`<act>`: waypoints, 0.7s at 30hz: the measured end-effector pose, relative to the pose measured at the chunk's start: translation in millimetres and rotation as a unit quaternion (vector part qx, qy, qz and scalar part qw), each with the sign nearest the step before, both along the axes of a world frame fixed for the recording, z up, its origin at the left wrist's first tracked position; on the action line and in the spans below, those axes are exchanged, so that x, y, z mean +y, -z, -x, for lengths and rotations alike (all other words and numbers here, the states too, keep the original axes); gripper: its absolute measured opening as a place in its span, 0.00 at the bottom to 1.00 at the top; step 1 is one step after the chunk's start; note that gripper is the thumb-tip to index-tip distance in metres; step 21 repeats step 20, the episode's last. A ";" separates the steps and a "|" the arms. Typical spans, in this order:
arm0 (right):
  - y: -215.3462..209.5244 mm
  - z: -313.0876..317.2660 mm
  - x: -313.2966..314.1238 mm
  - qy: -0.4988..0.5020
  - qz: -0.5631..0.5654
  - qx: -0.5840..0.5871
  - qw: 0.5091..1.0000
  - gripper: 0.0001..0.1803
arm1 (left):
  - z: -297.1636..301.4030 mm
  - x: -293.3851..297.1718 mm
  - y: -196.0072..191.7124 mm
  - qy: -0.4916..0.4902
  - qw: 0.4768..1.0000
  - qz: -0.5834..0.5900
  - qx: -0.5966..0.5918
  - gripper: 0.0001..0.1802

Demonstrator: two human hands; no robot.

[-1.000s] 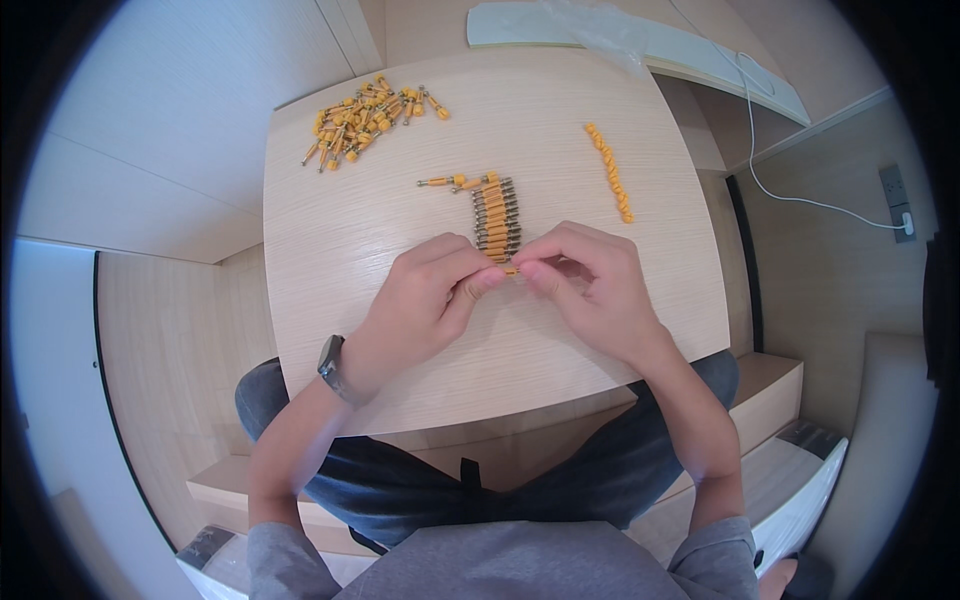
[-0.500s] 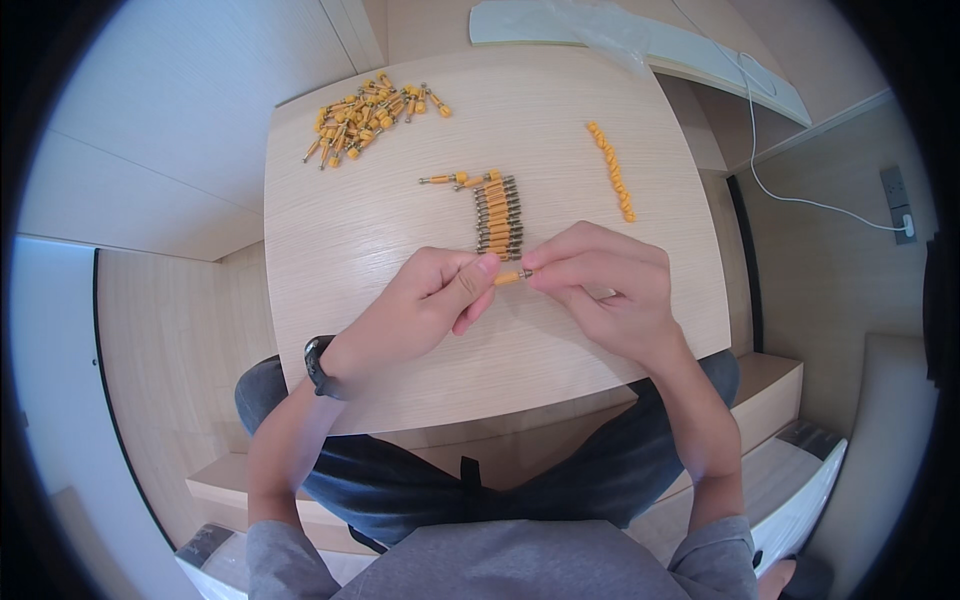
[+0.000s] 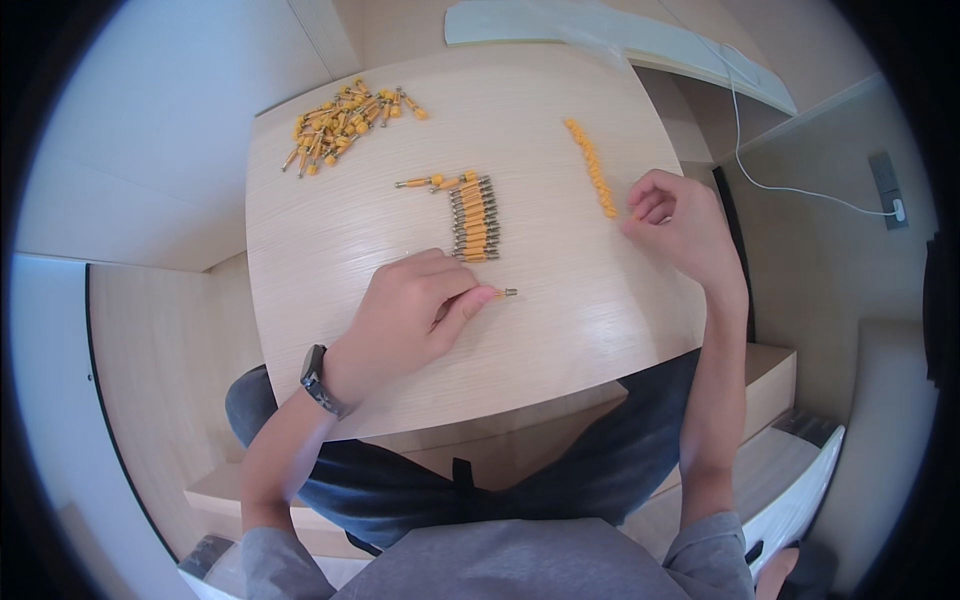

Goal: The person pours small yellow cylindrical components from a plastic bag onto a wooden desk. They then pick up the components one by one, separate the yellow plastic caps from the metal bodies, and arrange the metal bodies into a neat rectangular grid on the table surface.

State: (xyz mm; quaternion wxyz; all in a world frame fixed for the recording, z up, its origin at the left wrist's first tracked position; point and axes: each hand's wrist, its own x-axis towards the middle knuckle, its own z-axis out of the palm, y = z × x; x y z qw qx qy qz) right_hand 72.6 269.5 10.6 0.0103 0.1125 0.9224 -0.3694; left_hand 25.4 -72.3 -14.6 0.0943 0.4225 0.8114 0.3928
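My left hand is closed over the table, pinching a thin orange rod whose metal end sticks out past the thumb toward the right. Just beyond that hand lies a neat stack of orange rods with metal ends, side by side in a column. At its far end are a couple of rods with yellow caps. My right hand is pinched near the near end of a row of small yellow caps; a bit of yellow shows at its fingertips.
A loose pile of capped rods lies at the table's far left. The pale wood table ends above my knees. Behind it are a white panel and clear plastic film. A white cable runs to a wall socket on the right.
My right hand has left the rod and moved right to the row of yellow caps. My left hand keeps the rod, slightly nearer me; the view has shifted a little.
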 end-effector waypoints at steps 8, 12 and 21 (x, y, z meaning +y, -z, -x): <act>-6.7 1.6 -13.7 -0.005 0.067 -0.039 0.997 0.15 | -1.1 -0.8 2.4 -0.004 1.000 -0.001 0.010 0.13; -0.2 2.5 -10.7 -0.004 0.066 -0.021 0.998 0.14 | -1.1 0.0 1.2 -0.001 1.000 0.000 0.016 0.13; -3.0 3.1 -15.2 0.009 0.042 -0.027 0.999 0.13 | -4.0 1.7 -4.4 -0.023 1.000 0.000 -0.012 0.11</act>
